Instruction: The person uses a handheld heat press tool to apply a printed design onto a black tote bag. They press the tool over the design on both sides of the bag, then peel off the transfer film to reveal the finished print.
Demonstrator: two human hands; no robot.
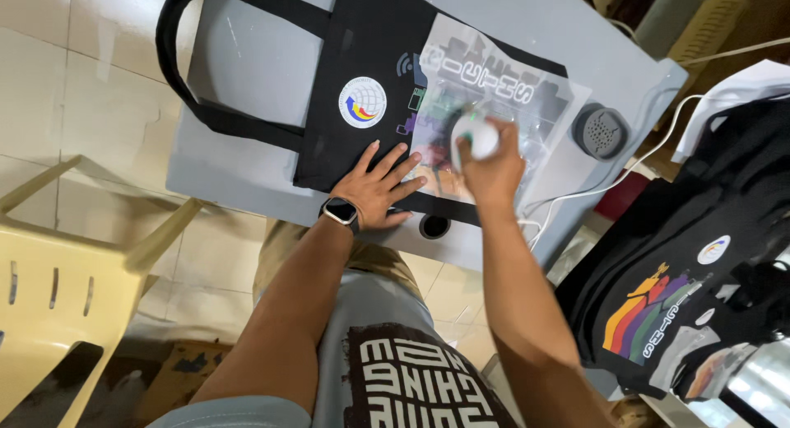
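Black canvas tote bag (362, 58) lay flat on the grey surface (247, 82). Your left hand (380, 183), fingers spread and holding nothing, pinned its lower edge. Your right hand (492, 166) was closed around a white rounded tool (476, 137), pressing it on the clear printed transfer film (494, 90) just above your knuckles. That film looked not yet peeled. Left of it sat a round white emblem (362, 102); finished bags (683, 288) were stacked right of your forearm.

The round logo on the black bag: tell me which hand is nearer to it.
Left. The left hand lies flat on the bag just below the round logo. The right hand grips a white ball on the clear film, farther right.
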